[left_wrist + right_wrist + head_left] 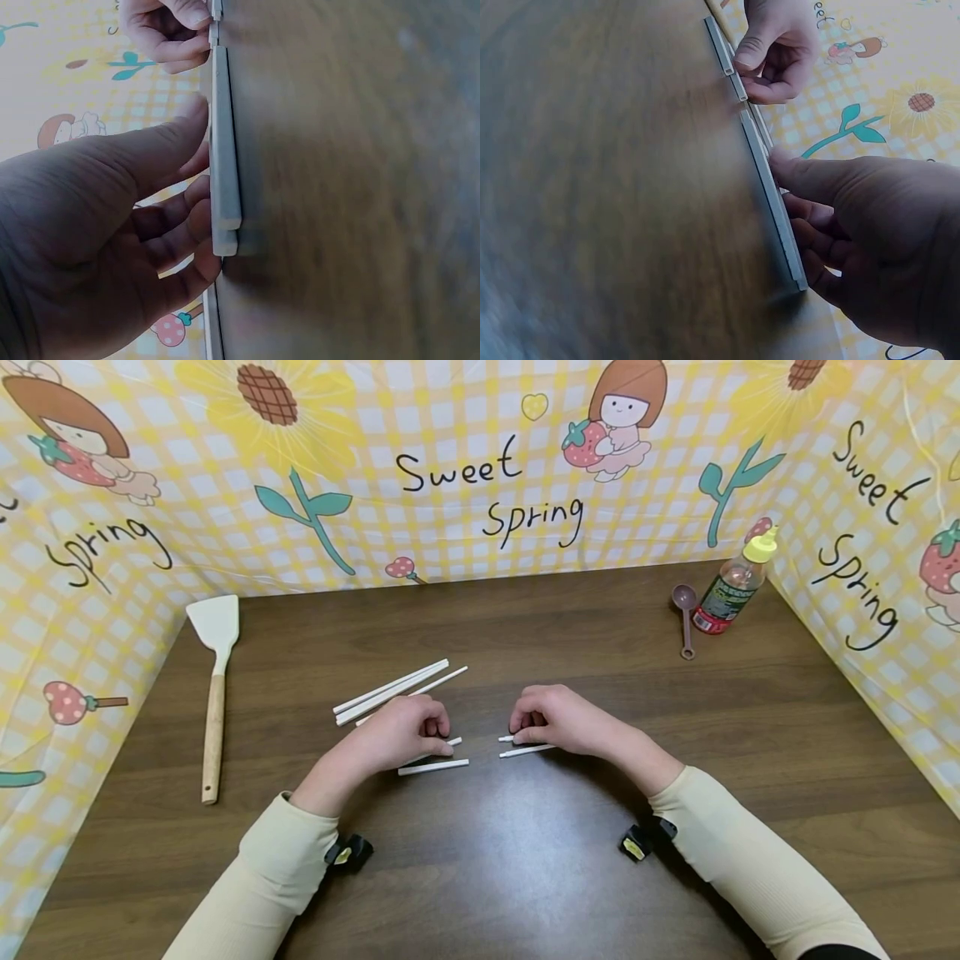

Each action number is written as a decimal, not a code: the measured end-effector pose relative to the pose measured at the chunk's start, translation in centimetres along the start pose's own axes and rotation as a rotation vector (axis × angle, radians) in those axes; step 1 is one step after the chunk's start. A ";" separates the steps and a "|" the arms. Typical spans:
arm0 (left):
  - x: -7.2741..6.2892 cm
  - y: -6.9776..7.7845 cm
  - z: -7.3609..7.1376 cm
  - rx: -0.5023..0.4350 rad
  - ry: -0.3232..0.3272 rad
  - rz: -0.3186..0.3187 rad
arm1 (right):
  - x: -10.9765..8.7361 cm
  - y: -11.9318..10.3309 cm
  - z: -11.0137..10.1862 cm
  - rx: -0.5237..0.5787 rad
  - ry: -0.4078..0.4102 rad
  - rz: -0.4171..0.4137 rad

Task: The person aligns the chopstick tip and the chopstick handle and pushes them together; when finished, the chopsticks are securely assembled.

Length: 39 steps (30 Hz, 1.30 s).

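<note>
My left hand [401, 728] pinches a short white stick section [455, 742] between thumb and fingers, low over the table. Opposite it, my right hand [564, 720] pinches another white section [506, 739], whose narrower tip points left. In front of each hand lies one more: a left section [433, 767] and a right section [527, 750] with a thin tip. Seen in the right wrist view, a left section [718, 46] has a hollow square end. A gap separates the left pieces from the right ones. Fingers hide much of both held sections.
Several longer white sticks [391, 692] lie behind my left hand. A white spatula with a wooden handle [214, 727] lies at the left. Toward the back right are a brown measuring spoon [686, 618] and a yellow-capped bottle [729, 593]. Patterned cloth [450, 468] walls the table.
</note>
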<state>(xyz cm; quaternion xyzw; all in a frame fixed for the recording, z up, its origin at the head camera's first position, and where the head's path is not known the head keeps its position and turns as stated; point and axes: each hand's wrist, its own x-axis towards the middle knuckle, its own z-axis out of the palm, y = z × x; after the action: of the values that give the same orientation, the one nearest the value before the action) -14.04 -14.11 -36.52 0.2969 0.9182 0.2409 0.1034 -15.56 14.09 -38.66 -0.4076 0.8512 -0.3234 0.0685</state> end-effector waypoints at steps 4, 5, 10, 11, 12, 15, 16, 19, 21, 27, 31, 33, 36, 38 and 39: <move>-0.1 0.1 0.0 0.020 0.000 0.007 | 0.0 0.0 0.0 -0.003 -0.002 0.001; -0.1 0.1 0.0 0.024 0.002 0.010 | 0.0 0.0 0.0 -0.004 0.000 -0.003; 0.0 0.0 0.0 0.022 0.008 0.009 | 0.0 0.1 0.0 -0.003 0.005 -0.013; 0.0 0.0 0.0 0.021 0.007 0.009 | 0.0 0.2 0.0 -0.001 0.003 -0.012; 0.0 0.0 0.0 0.020 0.005 0.007 | 0.0 0.1 -0.1 0.000 0.000 -0.009; 0.0 0.0 0.0 0.026 0.002 0.007 | 0.0 0.1 -0.1 -0.003 -0.008 -0.002; -0.1 0.0 0.0 0.029 0.002 0.007 | 0.0 0.1 -0.1 -0.007 -0.009 0.003; -0.1 0.0 0.0 0.039 0.007 0.012 | 0.0 0.0 -0.1 -0.020 -0.011 0.014; -0.1 -0.1 0.1 0.041 0.009 0.005 | 0.0 0.0 -0.1 -0.028 -0.006 0.016; 0.0 -0.1 0.1 0.050 0.022 -0.014 | 0.0 0.0 -0.1 -0.039 0.027 -0.005; 0.0 0.0 0.2 0.058 0.051 -0.022 | 0.1 0.0 -0.1 -0.033 0.054 0.017; 0.0 0.0 0.2 0.059 0.067 -0.028 | 0.1 -0.1 -0.1 -0.025 0.065 0.035; -0.1 0.1 0.2 0.062 0.082 -0.039 | 0.1 0.0 -0.1 -0.008 0.083 0.047; -0.1 0.2 0.1 0.061 0.087 -0.049 | 0.2 0.0 -0.1 0.002 0.096 0.045; -0.1 0.3 0.1 0.059 0.089 -0.050 | 0.2 0.0 -0.1 0.005 0.103 0.043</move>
<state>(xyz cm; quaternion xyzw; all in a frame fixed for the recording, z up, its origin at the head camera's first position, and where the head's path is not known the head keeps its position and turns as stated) -13.78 -13.93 -36.48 0.2655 0.9358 0.2242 0.0596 -15.74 13.99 -38.61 -0.3718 0.8614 -0.3445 0.0328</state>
